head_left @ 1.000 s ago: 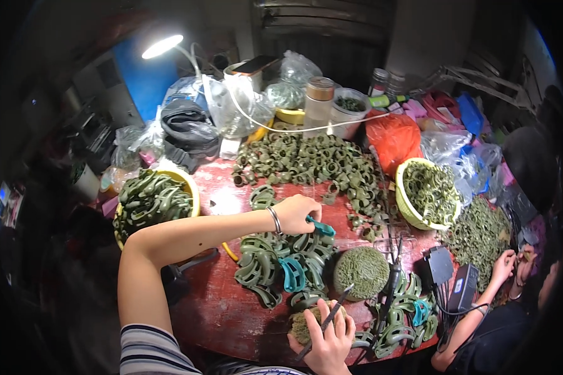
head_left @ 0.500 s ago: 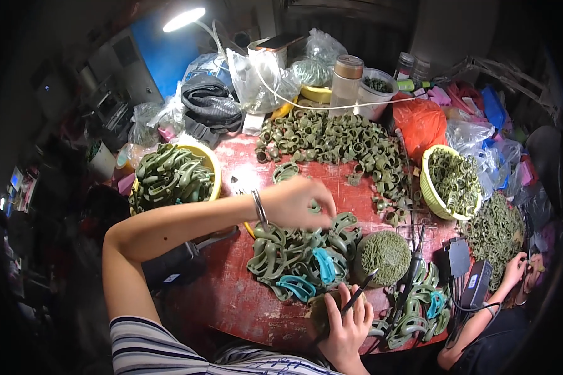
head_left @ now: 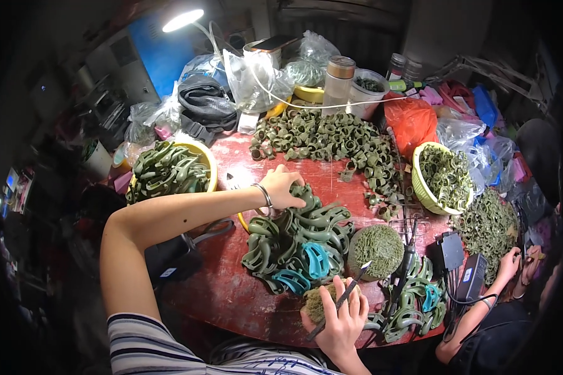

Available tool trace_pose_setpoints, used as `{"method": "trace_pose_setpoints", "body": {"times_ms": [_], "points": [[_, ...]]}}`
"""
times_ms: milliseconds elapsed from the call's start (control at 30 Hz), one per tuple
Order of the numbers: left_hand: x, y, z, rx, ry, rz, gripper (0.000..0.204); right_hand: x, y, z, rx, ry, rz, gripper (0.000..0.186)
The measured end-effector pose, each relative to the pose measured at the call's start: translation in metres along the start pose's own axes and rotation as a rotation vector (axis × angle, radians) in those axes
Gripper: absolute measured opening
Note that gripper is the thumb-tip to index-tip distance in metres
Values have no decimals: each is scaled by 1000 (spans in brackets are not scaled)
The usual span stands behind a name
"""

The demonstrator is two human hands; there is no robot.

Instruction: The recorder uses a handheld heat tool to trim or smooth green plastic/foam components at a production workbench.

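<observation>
Left hand grip half-curled over a green piece at the pile's far edge, how firmly I can't tell; the teal piece it carried a second ago now lies in that pile, apparently freeing it

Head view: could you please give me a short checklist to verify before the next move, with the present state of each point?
1. Lamp lit: ok.
2. Tool held in the right hand: ok.
3. Tool tip clear of the round block: cannot tell; they overlap in this view.
4. Left hand firmly gripping the green piece: cannot tell; the fingers are at it.
5. Teal pieces apart from the green pile: not ok; two lie among it.
6. Co-worker's hand away from this pile: ok.
</observation>
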State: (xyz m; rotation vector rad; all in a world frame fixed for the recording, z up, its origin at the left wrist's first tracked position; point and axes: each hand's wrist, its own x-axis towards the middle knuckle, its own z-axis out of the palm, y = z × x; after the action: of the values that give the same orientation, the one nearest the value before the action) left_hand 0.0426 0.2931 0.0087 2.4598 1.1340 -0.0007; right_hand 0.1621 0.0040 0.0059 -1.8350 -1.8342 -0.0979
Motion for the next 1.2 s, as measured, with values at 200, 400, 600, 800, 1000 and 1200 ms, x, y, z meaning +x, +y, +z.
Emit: {"method": "trace_pose_setpoints", "body": {"times_ms": [200, 400, 600, 800, 1000, 1200], "points": [[-11, 10, -8, -512, -250, 4, 32, 0, 2, 1, -45, 25, -29, 40], [-32, 33, -25, -595, -390, 100, 29, 1, 3, 2, 21, 16, -19, 44], [-78, 62, -43, -459, -320, 364, 25, 1, 9, -3, 69, -37, -10, 51], [-48, 79, -38, -284, -120, 272, 22, 2, 11, -20, 139, -86, -48, 52], [-1, 88, 20, -50, -20, 421, 46, 10, 5, -50, 200, -134, -87, 52], [10, 89, 40, 134, -167, 533, 39, 46, 43, -60, 108, -26, -58, 50]]}}
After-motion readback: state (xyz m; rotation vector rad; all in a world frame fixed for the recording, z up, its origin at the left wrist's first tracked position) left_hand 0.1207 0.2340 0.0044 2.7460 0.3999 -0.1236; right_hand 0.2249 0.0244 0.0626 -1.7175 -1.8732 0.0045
